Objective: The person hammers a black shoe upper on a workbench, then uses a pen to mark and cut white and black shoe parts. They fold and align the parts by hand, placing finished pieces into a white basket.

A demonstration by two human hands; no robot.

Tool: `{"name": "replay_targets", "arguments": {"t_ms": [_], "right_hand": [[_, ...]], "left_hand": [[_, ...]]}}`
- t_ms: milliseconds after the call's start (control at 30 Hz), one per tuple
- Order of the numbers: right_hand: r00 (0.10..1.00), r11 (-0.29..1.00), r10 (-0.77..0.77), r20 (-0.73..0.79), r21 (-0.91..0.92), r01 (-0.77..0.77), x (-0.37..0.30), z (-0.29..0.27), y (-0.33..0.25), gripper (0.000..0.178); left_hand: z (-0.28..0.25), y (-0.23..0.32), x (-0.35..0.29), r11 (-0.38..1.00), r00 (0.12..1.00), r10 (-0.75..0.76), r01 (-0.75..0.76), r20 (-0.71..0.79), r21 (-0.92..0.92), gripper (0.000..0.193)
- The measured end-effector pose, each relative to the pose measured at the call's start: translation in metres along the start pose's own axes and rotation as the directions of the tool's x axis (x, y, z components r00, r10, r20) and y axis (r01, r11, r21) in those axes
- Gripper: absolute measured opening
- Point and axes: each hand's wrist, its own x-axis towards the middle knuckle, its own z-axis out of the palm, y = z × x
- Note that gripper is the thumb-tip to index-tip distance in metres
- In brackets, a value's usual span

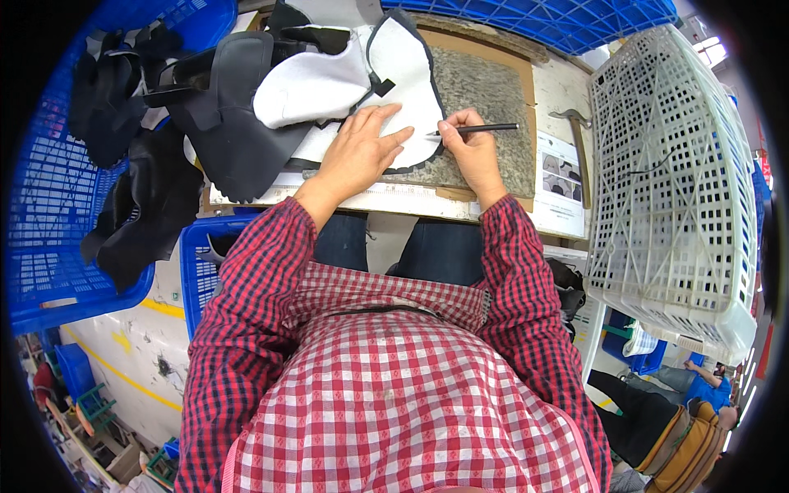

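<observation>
A shoe-upper piece with a white fuzzy lining and black edging (415,107) lies spread on a grey stone slab (485,78). My left hand (362,148) rests on the white lining with its fingers spread, pressing it down. In my right hand (472,152) is a slim black pen (491,127), pinched between thumb and fingers. Its tip points left and is at the white lining near the right edge; whether it touches I cannot tell. Several black leather pieces (234,107), some lined in white, are heaped to the left of my left hand.
A blue basket (57,271) with black pieces stands at the left, and another blue crate (542,20) at the back. A white basket (674,189) stands at the right beside a hammer (581,152) and a printed sheet (562,185). A ruler (411,193) lies along the front edge.
</observation>
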Motion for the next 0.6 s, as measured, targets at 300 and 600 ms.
{"name": "replay_targets", "arguments": {"t_ms": [300,600], "right_hand": [[0.990,0.937,-0.132,0.050,-0.320,0.141,-0.009,0.002,0.010,0.020],[0.993,0.909,-0.094,0.069,-0.402,0.114,-0.006,0.002,0.012,0.022]], "left_hand": [[0.006,-0.031,0.005,0.979,0.989,0.122,-0.107,0.080,-0.173,0.035],[0.004,-0.028,0.002,0.984,0.990,0.110,-0.096,0.091,-0.148,0.038]]}}
